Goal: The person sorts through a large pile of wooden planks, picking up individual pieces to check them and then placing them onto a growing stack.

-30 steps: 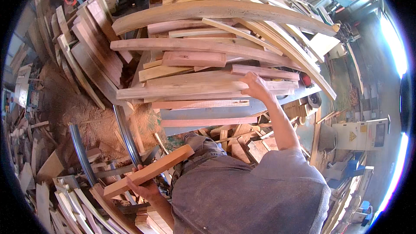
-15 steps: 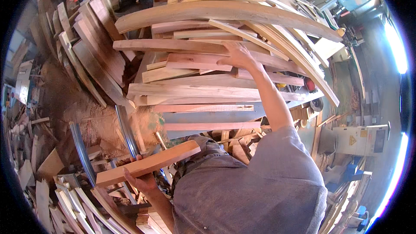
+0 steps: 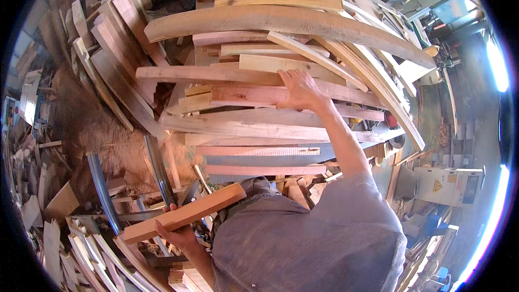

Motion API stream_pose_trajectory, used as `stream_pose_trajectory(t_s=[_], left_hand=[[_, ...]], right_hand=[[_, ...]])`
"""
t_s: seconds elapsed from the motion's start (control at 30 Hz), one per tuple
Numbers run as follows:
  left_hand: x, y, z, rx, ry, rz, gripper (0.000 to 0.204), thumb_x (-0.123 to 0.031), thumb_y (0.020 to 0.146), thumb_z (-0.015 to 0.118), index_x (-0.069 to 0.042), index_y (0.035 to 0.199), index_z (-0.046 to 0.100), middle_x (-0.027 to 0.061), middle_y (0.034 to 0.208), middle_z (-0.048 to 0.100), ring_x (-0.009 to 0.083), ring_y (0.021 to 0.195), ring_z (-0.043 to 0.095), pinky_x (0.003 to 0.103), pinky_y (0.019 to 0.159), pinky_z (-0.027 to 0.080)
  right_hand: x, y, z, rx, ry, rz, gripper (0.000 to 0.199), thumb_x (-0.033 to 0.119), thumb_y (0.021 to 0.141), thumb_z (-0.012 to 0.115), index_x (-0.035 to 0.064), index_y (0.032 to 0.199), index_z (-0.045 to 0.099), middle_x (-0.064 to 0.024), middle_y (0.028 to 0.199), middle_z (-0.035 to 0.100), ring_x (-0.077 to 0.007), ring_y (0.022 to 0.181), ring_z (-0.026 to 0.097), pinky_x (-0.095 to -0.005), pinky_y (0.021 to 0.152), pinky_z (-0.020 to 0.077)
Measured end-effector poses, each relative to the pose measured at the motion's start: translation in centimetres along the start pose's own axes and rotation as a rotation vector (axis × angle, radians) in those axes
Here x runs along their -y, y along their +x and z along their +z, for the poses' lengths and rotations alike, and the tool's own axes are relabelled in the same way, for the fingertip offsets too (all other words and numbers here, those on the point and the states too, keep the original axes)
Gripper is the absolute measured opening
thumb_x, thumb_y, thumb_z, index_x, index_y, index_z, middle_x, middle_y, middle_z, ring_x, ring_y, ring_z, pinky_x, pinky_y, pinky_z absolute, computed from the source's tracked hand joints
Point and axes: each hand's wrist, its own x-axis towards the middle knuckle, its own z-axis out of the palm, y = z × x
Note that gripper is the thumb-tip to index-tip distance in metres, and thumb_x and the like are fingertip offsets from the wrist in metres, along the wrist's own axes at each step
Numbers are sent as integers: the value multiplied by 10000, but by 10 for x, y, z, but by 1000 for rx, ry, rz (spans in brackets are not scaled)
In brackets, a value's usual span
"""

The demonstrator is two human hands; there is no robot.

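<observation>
My left hand point(image 3: 181, 236), at the lower left, is closed around a short squared wooden board point(image 3: 186, 213), which tilts up toward my body. Ahead, my right arm reaches over a wide stack of timber. The right hand point(image 3: 303, 91) grips a long narrow plank point(image 3: 211, 74) with its fingers over the far edge and the thumb on the near side. Just under this plank sits a shorter pinkish board point(image 3: 248, 95), close to the thumb. Beyond the fingers a pale flat board point(image 3: 265, 62) shows.
A thick curved beam point(image 3: 281, 20) lies across the far part of the stack. Dark metal rails point(image 3: 158, 167) stand at the left near sawdust. Offcuts point(image 3: 89, 249) crowd the lower left. A pale cabinet point(image 3: 448, 186) stands at the right, with a grey bucket point(image 3: 406, 184) beside it.
My right hand has drawn the long plank toward me, and more of the pale board behind it shows. The short board in my left hand has barely shifted.
</observation>
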Motion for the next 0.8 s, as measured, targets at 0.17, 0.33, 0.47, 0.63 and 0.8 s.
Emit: stream_pose_trajectory(t_s=[0.17,0.33,0.47,0.63,0.8], left_hand=[[1,0,22,-12,96,-5,554,-504,889,553,-1,1122,546,160,1018,625,298,990,612,463,916,492],[4,16,50,18,86,11,562,-509,893,546,-11,1152,527,166,1022,624,300,1001,603,474,935,474],[4,22,77,38,113,-1,556,-505,896,542,-22,1170,517,166,1034,625,307,1000,599,473,945,467],[3,29,84,199,123,-68,561,-501,899,533,-26,1196,512,165,1037,628,306,1003,590,463,957,456],[7,28,98,261,77,-71,585,-500,897,531,-30,1244,493,173,1074,615,302,1034,577,457,955,454]], right_hand=[[-2,-6,7,54,144,-42,817,507,681,768,28,1288,507,-189,1219,559,-345,1165,503,-434,980,412],[-35,25,16,-313,416,60,414,276,792,717,58,1133,630,-135,1146,617,-327,1097,556,-395,890,480],[-47,48,18,-350,113,1,511,167,732,734,71,1205,566,-138,1177,594,-329,1100,546,-420,881,487],[-32,56,15,-208,-87,0,700,159,683,780,72,1303,466,-145,1209,556,-322,1139,532,-435,906,479],[-34,63,23,-245,-166,-52,765,186,663,794,67,1337,454,-180,1208,551,-336,1144,534,-462,888,484]])
